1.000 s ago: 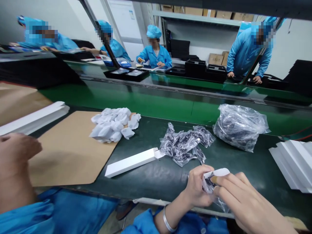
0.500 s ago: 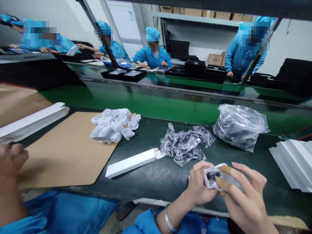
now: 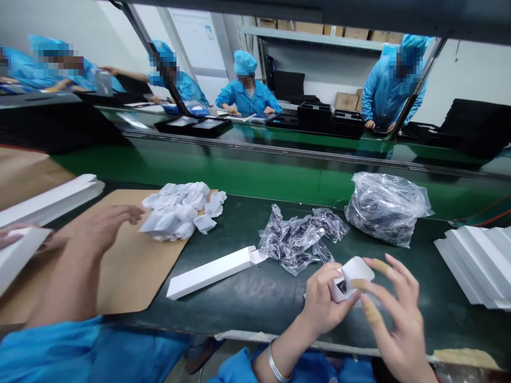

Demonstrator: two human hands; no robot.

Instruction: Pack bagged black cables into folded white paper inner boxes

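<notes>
My left hand (image 3: 324,292) is wrapped around a small white box (image 3: 339,291), its open end turned up. Inside the opening shows something dark in clear plastic, partly hidden. The box's flap (image 3: 360,269) stands raised on the right. My right hand (image 3: 397,306), with tan covers on some fingers, has its fingers apart beside that flap; a fingertip meets the flap's edge. Just beyond my hands lies a heap of clear bags with dark items (image 3: 297,239). A long white box (image 3: 211,271) with an opened end flap rests left of the heap.
A big clear bag of dark items (image 3: 387,207) stands behind, with folded white cartons (image 3: 479,266) to the right. At left, a co-worker's hand (image 3: 106,223) reaches over cardboard (image 3: 123,276) toward white wrapped packets (image 3: 179,210). Co-workers in blue sit across the green-sided line (image 3: 247,170).
The flap of my box now stands more upright, and my right hand's fingers have drawn back from inside the opening. At left, a co-worker's arm has reached in toward the white packets.
</notes>
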